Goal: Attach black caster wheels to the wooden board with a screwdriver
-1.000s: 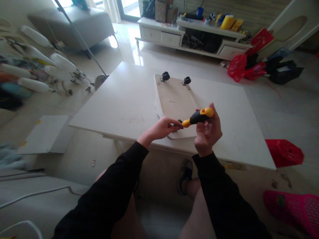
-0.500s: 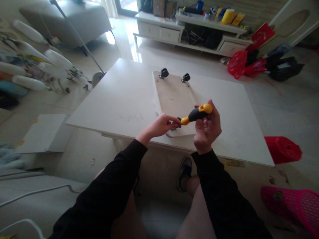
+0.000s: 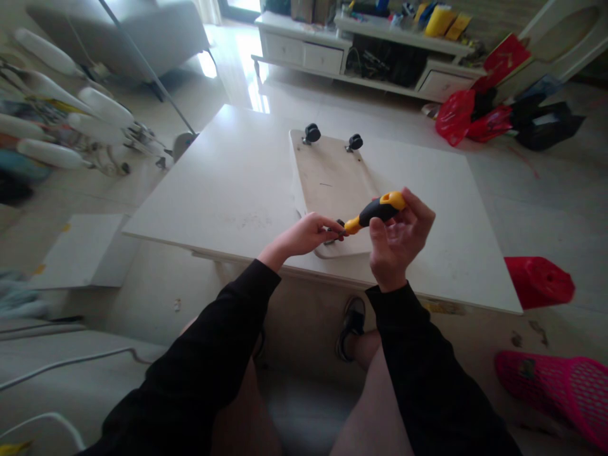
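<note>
A yellow-and-black screwdriver (image 3: 376, 212) slants down to the left over the near end of a pale board (image 3: 327, 183) on the white table. My right hand (image 3: 401, 237) has its fingers and thumb about the handle's upper end, in a loose grip. With thumb and forefinger, my left hand (image 3: 308, 233) pinches the thin shaft just below the handle. A dark caster (image 3: 341, 223) at the board's near corner is partly covered by those fingers, and the screwdriver's tip is hidden there. Two black casters, one at the far left corner (image 3: 312, 133) and one at the far right (image 3: 355, 142), point upward.
The white table (image 3: 213, 177) extends to both sides of the board. A red bin (image 3: 541, 282) stands by its right end, with a pink basket (image 3: 555, 386) nearer me. On the left are a white box (image 3: 80, 250) and a white-armed stand (image 3: 95, 120). A low cabinet (image 3: 304, 50) lies beyond.
My right hand has shifted slightly right and its fingers have turned around the handle's end. My left hand keeps its pinch at the shaft. The whole view has tilted a little.
</note>
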Demonstrator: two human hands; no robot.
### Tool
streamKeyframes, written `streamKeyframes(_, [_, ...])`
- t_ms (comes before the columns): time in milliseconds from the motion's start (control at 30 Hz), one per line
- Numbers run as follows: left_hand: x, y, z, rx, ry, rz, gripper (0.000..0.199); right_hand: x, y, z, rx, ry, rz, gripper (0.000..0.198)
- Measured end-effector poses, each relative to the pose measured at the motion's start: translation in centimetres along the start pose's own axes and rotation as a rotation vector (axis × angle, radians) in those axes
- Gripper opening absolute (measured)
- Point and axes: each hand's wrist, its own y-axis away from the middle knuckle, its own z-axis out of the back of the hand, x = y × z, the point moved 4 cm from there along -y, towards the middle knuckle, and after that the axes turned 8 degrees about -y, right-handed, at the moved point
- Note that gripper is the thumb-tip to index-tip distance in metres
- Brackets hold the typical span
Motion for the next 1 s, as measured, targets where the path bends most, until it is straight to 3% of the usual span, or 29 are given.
streamKeyframes(133, [-0.27,0.04,0.05,0.026,0.004,0.013,0.018,-0.44,0.01,0.24,-0.026,0.003,-0.019,0.066])
streamKeyframes(333, [-0.03,-0.15,-0.1,-0.037,0.023,0.041,0.013,-0.6,-0.02,0.23,-0.039,0.073,-0.113,0.062])
streamKeyframes(567, [0.16,-0.38,-0.05,-0.084,-0.04,0.055,0.01,-0.36,0.2,-0.04,0.052,0.016,-0.216,0.064])
streamKeyframes(800, [-0.47,-0.51,0.0,-0.131,-0.092,0.055,0.002,-0.72,0.2,-0.24,-0.027,-0.001,-0.174,0.074])
streamKeyframes(1000, [-0.68,-0.52,0.05,-0.161,-0.074,0.059,0.008,-0.92,0.13,-0.61,-0.043,-0.022,-0.179,0.066])
